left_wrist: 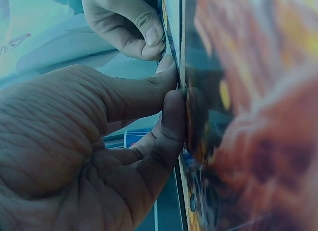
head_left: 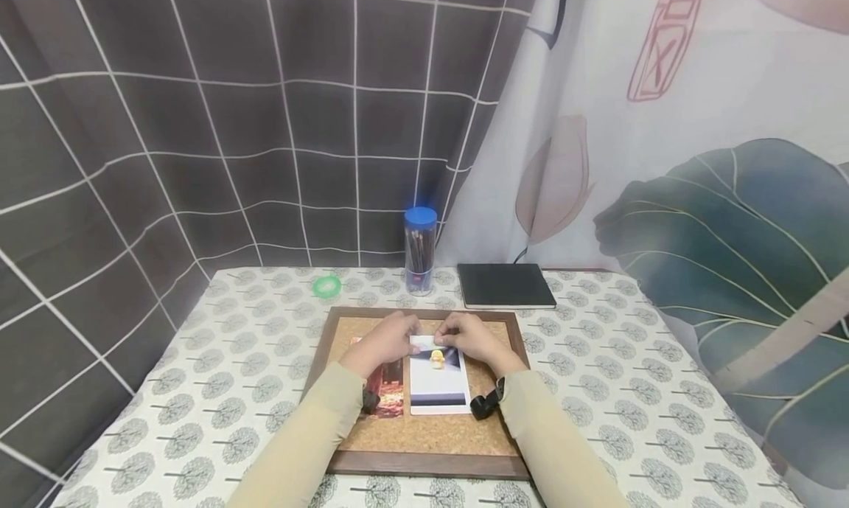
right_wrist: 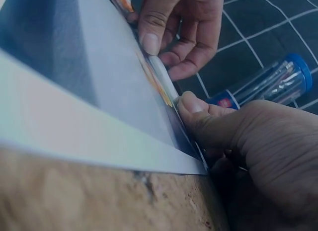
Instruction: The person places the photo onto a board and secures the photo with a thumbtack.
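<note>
A white-bordered picture (head_left: 438, 386) with a small yellow figure lies on a cork board (head_left: 424, 438) in a brown wooden frame. At its top left corner my left hand (head_left: 391, 338) pinches the edge between thumb and fingers. My right hand (head_left: 474, 337) pinches the same top edge towards the right corner, its thumb on the front in the right wrist view. Whether a small pin is between the fingers I cannot tell. Left of this picture lies a reddish picture (head_left: 393, 403), partly hidden under my left hand and wrist.
Behind the board stands a clear tube of pencils (head_left: 419, 254) with a blue lid. A black notebook (head_left: 507, 285) lies to its right, and a green ring-shaped item (head_left: 326, 286) to its left. A tree-patterned cloth (head_left: 245, 390) covers the table; curtains hang behind.
</note>
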`<state>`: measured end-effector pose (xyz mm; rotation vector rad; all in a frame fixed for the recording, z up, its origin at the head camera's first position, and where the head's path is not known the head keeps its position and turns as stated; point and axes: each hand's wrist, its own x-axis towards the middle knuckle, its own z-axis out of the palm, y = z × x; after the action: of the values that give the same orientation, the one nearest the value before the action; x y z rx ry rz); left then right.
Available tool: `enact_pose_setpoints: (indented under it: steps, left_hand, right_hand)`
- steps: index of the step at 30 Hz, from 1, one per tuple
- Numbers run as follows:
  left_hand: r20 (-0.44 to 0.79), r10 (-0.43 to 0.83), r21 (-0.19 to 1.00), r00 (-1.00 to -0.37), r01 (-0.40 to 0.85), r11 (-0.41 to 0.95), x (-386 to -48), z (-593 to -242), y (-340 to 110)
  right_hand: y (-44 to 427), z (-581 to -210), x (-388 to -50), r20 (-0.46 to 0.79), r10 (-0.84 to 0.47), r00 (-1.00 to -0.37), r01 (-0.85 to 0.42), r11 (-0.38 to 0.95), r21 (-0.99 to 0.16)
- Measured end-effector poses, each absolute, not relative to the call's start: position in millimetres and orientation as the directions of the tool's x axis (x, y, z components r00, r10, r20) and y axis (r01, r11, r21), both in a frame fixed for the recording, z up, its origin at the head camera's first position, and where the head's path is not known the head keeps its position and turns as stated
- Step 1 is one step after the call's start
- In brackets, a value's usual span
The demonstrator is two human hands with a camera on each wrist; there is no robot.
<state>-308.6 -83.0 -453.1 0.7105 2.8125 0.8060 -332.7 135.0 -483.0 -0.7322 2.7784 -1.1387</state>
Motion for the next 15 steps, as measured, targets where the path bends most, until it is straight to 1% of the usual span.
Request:
enact_pose_setpoints:
  steps: [4, 8, 15]
  left_hand:
    - [0.004, 0.471, 0.533, -0.882, 0.401, 0.745, -309, -452, -84]
    - [-0.001, 0.469, 0.543, -0.883, 0.393, 0.742, -309, -451, -84]
    - [0.008, 0.471, 0.519, -0.882, 0.406, 0.752, -309, -455, -83]
  right_hand:
    - [131, -478, -335, 0.072, -0.416, -0.906, -0.351, 0.646, -0.677]
    - [128, -474, -336, 0.033, -0.414, -0.909, -0.327, 0.665, -0.671]
    - [127, -472, -337, -0.016, -0.4, -0.916, -0.283, 0.675, -0.681]
